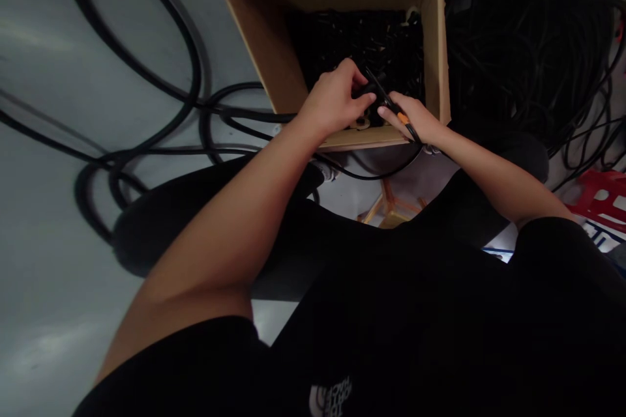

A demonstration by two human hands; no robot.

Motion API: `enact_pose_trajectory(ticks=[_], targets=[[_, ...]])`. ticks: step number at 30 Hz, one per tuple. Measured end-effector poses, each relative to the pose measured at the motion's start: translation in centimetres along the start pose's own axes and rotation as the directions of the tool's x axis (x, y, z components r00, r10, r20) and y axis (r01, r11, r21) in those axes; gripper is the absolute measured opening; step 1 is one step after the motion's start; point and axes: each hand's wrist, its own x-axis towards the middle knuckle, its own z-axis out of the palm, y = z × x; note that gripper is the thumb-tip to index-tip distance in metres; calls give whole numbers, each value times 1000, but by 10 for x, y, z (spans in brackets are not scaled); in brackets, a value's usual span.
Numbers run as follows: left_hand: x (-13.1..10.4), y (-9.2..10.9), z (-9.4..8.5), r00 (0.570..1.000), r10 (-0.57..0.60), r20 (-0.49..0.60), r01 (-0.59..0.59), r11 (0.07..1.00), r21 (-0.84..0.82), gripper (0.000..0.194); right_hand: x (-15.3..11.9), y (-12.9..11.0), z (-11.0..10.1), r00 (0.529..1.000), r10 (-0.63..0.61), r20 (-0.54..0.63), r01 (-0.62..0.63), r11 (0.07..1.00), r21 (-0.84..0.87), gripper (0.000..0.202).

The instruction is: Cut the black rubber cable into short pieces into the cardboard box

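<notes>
Over the near edge of an open cardboard box, my left hand has its thumb and fingers closed around a short black piece, perhaps a cable end. Close on its right, my right hand grips black-and-orange scissors, whose slim dark tip points up and left beside the left fingertips. Whether the blades touch the black piece cannot be made out. Many small black pieces lie in a dark heap inside the box. A thin black cable curves below the box towards my right wrist.
Thick black cable lies in loops on the grey floor at left. A large tangle of black cables fills the right of the box. A small wooden stool shows between my legs, and a red plastic item stands at far right.
</notes>
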Motion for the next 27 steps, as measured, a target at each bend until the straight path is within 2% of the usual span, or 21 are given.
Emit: enact_pose_trajectory(ticks=[4,7,12,16,19,23,25,27], targets=[[-4,-2,-11,1000,2,-16,-1,999,54,42,4,9,-3,999,-21,32,21,1000,2,69],[-5,-1,-12,1000,8,1,-8,999,36,42,6,15,-7,997,-35,67,32,999,37,63],[-2,-4,-5,995,38,96,-19,982,-191,49,12,26,-8,991,-105,82,104,994,17,55],[-1,-6,-12,992,34,123,0,962,-272,56,13,32,-9,989,-135,55,138,990,-39,56],[-3,-3,-21,991,41,129,-11,974,-227,48,11,31,-11,990,-124,73,131,987,-91,58],[-5,2,-27,996,6,90,2,996,-86,24,6,27,-14,994,-88,63,92,994,-66,58],[-4,3,-26,998,-1,63,7,996,-94,17,3,24,-15,995,-77,70,78,997,-15,60],[-2,1,-23,997,29,69,-19,990,-141,21,1,22,-16,992,-73,104,68,996,51,63]])
